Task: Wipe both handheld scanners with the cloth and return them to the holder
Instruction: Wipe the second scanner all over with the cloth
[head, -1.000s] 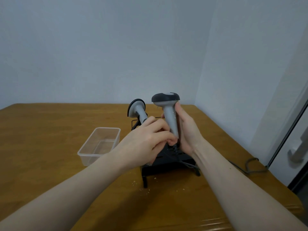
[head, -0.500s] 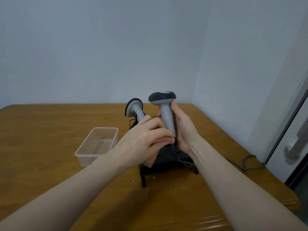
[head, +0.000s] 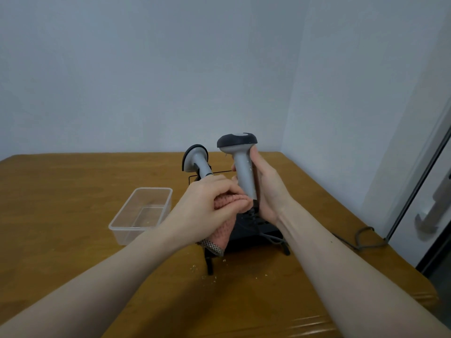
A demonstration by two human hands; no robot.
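My right hand (head: 267, 189) holds a grey handheld scanner (head: 240, 164) upright by its handle, dark head on top. My left hand (head: 206, 203) grips a pink cloth (head: 223, 230) and presses it against the lower part of that handle. A second grey scanner (head: 196, 159) stands tilted in the black wire holder (head: 246, 236) just behind my left hand. Both hands hover over the holder and hide most of it.
A clear plastic tub (head: 144, 213) sits left of the holder on the wooden table (head: 73, 191). Crumbs (head: 207, 274) lie in front of the holder. A grey cable (head: 361, 237) trails off the table's right edge toward a door. Walls close off the back and right.
My left hand has slid down the scanner handle, and the pink cloth now shows below my fingers. The held scanner has shifted slightly left with the view.
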